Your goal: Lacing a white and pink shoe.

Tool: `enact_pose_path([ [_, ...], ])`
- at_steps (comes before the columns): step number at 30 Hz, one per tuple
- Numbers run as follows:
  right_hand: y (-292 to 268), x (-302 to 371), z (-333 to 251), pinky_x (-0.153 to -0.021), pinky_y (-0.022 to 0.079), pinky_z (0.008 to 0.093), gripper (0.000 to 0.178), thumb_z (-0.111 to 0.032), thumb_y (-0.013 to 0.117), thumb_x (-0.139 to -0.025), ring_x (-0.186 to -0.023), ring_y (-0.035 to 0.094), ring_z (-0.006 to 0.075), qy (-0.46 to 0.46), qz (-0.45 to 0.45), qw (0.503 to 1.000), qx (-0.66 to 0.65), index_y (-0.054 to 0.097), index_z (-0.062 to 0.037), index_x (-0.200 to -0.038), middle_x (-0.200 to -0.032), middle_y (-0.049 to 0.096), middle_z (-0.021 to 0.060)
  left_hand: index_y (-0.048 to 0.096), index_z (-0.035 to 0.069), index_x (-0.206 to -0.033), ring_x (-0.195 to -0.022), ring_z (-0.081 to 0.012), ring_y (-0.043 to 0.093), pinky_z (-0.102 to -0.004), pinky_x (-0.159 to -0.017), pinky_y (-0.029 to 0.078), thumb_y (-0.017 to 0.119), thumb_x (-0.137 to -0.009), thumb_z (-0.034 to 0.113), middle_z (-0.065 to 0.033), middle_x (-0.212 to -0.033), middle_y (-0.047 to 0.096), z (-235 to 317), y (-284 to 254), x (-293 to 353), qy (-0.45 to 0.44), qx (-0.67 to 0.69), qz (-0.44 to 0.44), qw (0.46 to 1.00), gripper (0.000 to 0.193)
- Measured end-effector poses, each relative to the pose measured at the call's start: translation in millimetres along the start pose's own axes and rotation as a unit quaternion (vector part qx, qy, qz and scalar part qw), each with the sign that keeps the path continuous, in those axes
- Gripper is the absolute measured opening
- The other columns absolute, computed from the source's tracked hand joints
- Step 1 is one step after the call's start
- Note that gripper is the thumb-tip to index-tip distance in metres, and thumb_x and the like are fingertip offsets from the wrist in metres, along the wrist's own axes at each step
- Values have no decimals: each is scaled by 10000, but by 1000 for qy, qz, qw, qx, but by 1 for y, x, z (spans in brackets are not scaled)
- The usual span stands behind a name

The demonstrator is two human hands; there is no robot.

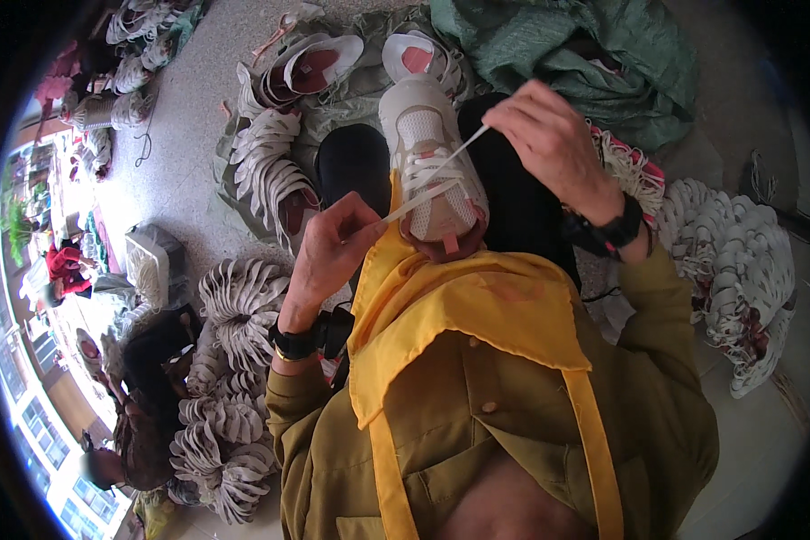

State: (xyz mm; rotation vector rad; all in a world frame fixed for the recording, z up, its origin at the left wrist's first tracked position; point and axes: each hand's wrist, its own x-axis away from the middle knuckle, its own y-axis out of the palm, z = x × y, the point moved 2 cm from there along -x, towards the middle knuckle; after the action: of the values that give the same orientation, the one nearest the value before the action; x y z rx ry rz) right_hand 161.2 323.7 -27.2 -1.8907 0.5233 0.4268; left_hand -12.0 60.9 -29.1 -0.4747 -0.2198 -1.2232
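A white and beige sneaker (445,211) with pink trim rests between my knees, its toe pointing away from me. White laces (427,171) cross over its tongue. My left hand (333,243), beside the shoe's near left side, pinches one lace end between thumb and fingers. On the far right, my right hand (549,139) is raised and holds the other end in a pinch. Both lace ends are drawn out straight from the shoe, crossing above it. A yellow apron (468,306) covers my lap just below the heel.
Stacked shoe uppers (265,157) curve on green sheeting at the far left, with more piles (234,387) nearer. Another heap (729,261) lies at right. A green woven sack (576,63) sits at the far right. A person (126,450) is at the left edge.
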Motion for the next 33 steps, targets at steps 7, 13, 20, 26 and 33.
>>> enact_pose_path([
  [7,21,-34,-6,-714,552,338,171,6,715,-873,-799,656,209,45,38,992,-110,704,-37,-1039,-967,705,81,608,-14,-950,-752,-29,552,-228,-674,458,665,-966,42,-9,-786,636,17,4,7,27,-9,-1,1000,81],
  [13,37,-24,-63,-612,486,303,101,-83,725,-916,-669,609,165,130,-185,883,-412,705,-14,-987,-843,686,81,601,-17,-960,-795,-32,553,-236,-710,474,663,-979,38,-22,-823,636,32,8,7,60,27,-21,998,85],
  [20,-7,4,-12,-521,321,279,336,-210,719,-974,-589,389,58,213,-193,888,-359,585,-11,-738,-610,432,-21,607,11,-981,-839,-21,520,-209,-764,452,656,-1009,79,27,-878,599,13,-9,-1,21,130,-64,989,89],
  [26,-30,52,25,-517,292,265,452,-308,618,-1048,-574,376,46,305,-187,868,-345,548,-29,-699,-595,416,-55,605,16,-987,-835,-25,525,-202,-771,444,644,-1019,84,28,-871,600,1,0,-10,11,158,-63,985,85],
  [33,-36,86,50,-509,334,244,414,-300,582,-1060,-572,433,39,380,-152,847,-339,616,-13,-764,-600,498,-38,599,2,-981,-821,-40,578,-224,-745,477,639,-1009,52,3,-857,633,2,23,-20,50,140,-37,988,70],
])
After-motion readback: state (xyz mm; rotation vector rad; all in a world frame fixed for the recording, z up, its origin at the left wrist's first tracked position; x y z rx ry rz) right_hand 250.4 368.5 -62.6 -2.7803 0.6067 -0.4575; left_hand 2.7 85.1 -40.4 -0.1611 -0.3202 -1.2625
